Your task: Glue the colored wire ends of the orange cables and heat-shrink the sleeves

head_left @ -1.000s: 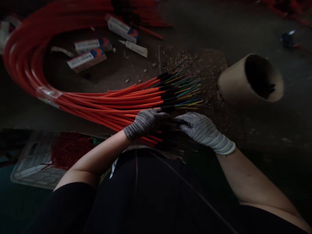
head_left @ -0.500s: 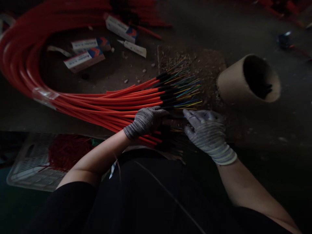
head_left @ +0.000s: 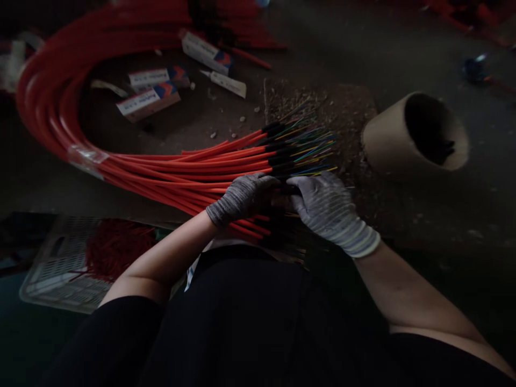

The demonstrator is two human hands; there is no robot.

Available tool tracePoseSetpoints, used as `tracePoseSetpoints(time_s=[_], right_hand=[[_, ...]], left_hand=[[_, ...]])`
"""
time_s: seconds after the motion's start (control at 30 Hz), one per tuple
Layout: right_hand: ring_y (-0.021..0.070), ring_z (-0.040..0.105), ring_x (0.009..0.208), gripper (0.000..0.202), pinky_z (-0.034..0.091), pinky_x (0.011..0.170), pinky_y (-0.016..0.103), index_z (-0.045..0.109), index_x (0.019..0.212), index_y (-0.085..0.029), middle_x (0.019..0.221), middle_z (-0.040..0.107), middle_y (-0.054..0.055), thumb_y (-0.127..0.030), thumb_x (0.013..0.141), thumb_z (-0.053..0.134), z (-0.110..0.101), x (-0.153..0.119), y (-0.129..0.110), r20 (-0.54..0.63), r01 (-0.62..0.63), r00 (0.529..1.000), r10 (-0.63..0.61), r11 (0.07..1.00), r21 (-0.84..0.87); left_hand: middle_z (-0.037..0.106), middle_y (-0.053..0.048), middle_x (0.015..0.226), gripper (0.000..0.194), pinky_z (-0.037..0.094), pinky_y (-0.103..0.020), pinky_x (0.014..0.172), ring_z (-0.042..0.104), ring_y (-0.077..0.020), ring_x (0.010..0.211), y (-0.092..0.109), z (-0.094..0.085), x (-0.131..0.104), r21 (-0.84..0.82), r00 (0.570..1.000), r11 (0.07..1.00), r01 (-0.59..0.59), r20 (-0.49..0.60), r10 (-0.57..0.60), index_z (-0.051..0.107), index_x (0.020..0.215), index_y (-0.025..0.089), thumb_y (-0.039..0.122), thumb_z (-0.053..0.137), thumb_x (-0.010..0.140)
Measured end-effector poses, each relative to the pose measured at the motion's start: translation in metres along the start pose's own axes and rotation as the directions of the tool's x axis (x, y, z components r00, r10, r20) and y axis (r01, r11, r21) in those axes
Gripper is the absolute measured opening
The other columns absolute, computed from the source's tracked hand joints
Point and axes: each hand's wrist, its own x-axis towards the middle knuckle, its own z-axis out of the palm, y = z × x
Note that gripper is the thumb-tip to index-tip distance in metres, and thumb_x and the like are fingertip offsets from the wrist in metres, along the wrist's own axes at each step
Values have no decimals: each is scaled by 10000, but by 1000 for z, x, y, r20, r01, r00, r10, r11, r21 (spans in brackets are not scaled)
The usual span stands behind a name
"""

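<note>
A bundle of orange cables fans out across the dark table, with black sleeves and thin coloured wires at the ends. In its grey glove, my left hand is closed around one cable near its black end. My right hand, in a striped light glove, pinches the same cable's dark end just to the right. Thumb and fingers meet at the black part. More black ends lie in shadow below the hands.
A cardboard tube lies at the right beside a board strewn with scraps. Small boxes and a white tube lie inside the cable loop. A crate holding red pieces is at the lower left.
My right hand has moved left, closer to my left hand, and its fingers have closed on the cable's dark end. The whole view has shifted slightly.
</note>
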Motion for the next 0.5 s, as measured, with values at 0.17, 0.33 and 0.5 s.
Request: tracePoseSetpoints(time_s=[0.17,0.33,0.5], right_hand=[[312,611,955,329,430,924,448,688,1101,-130,994,721,171,-270,988,412,16,7,-1,-59,34,997,-44,988,-151],[301,616,959,350,377,1056,480,715,1046,-154,988,735,145,-261,992,386,10,13,2,-63,98,992,-107,986,-132],[282,627,932,337,338,1121,462,734,1016,-168,940,743,113,-259,963,414,10,23,5,-39,170,984,-176,980,-107]], left_hand=[[736,-122,1072,327,546,-307,872,705,-229,983,-7,-3,-5,-33,996,997,-63,-67,61,680,1168,94,258,675,886],[742,-107,1097,334,534,-281,903,701,-199,1032,-12,-1,-4,-116,984,985,-125,-139,109,669,1206,109,220,671,891],[755,-86,1074,303,538,-256,874,711,-175,1009,-16,2,-3,-107,978,981,-160,-154,143,687,1192,130,202,670,898]])
